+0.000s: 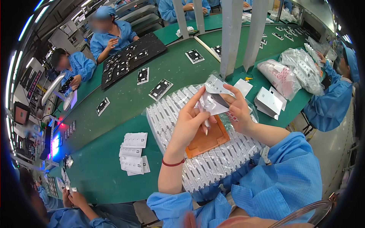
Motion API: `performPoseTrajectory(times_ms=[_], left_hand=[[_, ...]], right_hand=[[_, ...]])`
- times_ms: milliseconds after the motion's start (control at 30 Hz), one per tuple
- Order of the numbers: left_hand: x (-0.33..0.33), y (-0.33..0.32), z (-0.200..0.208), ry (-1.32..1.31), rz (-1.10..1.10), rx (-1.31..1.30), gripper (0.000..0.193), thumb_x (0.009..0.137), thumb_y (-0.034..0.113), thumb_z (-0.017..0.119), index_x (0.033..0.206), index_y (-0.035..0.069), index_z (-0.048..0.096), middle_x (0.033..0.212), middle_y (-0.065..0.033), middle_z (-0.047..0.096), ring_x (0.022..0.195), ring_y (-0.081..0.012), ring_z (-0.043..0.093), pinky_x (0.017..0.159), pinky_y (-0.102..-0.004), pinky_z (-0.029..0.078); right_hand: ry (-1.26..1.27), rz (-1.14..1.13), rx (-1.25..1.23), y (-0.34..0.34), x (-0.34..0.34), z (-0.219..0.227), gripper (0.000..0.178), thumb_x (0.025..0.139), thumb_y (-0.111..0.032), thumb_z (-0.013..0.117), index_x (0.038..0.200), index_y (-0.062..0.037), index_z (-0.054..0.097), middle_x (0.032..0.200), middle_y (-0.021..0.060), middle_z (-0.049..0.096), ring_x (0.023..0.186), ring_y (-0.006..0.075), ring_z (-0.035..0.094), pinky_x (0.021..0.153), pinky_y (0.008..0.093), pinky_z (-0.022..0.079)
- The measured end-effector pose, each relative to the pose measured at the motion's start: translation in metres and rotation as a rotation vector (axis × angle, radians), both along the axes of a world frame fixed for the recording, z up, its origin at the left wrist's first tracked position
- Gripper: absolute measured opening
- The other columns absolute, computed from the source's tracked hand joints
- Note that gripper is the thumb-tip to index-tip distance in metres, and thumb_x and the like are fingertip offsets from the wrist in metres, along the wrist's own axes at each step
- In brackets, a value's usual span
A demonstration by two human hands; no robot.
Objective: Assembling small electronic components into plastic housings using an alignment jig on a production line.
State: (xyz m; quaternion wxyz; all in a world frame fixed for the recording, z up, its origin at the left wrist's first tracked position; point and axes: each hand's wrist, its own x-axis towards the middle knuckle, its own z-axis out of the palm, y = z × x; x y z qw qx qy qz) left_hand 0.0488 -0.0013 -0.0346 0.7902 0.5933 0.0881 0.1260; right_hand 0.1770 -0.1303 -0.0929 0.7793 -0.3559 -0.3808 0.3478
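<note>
Both my hands are raised over a white ribbed tray (203,173) wrapped in clear plastic. Between them is a thin white sticker sheet (217,84), bent, with small dark marks and a grey-black area on its lower part. My left hand (193,118) pinches the sheet's left side between thumb and fingers. At its right side, the fingers of my right hand (238,108) close on the sheet, partly hiding its edge. Below the hands an orange flat plate (209,140) lies on the tray; my left fingers overlap it in view.
White printed sheets (134,152) lie left of the tray. Black-and-white flat parts (160,89) sit along the green belt (125,102). A black mat (152,42) holds more. White sheets (269,102) and plastic bags (300,68) are at right, beyond metal posts (231,38). Co-workers sit around.
</note>
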Motion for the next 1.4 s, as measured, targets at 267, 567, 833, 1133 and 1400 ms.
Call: performPoseTrajectory(times_ms=[267,567,833,1133,1400], left_hand=[[-0.002,-0.004,0.002,-0.018,0.151,0.052,0.050,0.083,-0.001,0.046,0.129,0.006,0.031,0.085,-0.0090,0.059,0.069,-0.0098,0.058,0.055,-0.0206,0.047],[-0.002,0.000,0.001,-0.099,0.016,-0.016,0.055,0.082,-0.001,0.053,0.130,0.007,0.028,0.094,-0.0098,0.058,0.082,-0.0121,0.057,0.072,-0.0237,0.047],[-0.014,-0.001,0.005,-0.081,0.002,0.079,0.058,0.080,0.000,0.057,0.130,0.005,0.029,0.083,-0.0046,0.057,0.069,-0.0069,0.054,0.056,-0.0188,0.043],[-0.014,-0.008,0.007,-0.076,0.035,0.215,0.054,0.085,0.000,0.048,0.133,0.008,0.025,0.080,-0.0054,0.058,0.063,-0.0062,0.053,0.051,-0.0190,0.041],[-0.013,-0.002,0.013,-0.092,0.018,0.129,0.056,0.086,0.001,0.049,0.134,0.008,0.022,0.083,-0.0081,0.059,0.068,-0.0081,0.056,0.053,-0.0189,0.044]], right_hand=[[-0.348,0.071,-0.085,-0.002,0.002,0.002,0.080,0.071,-0.011,0.067,0.133,-0.0052,0.016,0.127,0.0152,0.039,0.119,0.0229,0.037,0.101,0.0361,0.025],[-0.906,-0.001,-0.445,0.000,0.004,0.015,0.079,0.071,-0.019,0.066,0.134,-0.0037,0.021,0.138,0.0168,0.025,0.128,0.0288,0.024,0.105,0.0387,0.021],[-1.035,0.056,-0.178,-0.012,0.004,0.073,0.092,0.063,-0.025,0.077,0.135,-0.0057,0.024,0.138,0.0146,0.025,0.127,0.0280,0.027,0.103,0.0385,0.026],[-1.432,0.093,-0.279,-0.007,0.005,0.115,0.070,0.065,-0.011,0.073,0.127,-0.0066,0.040,0.126,0.0113,0.045,0.112,0.0276,0.047,0.094,0.0379,0.038],[-1.410,0.041,-0.364,-0.006,0.009,0.110,0.071,0.063,-0.014,0.075,0.125,-0.0073,0.041,0.124,0.0105,0.046,0.098,0.0248,0.055,0.083,0.0351,0.045]])
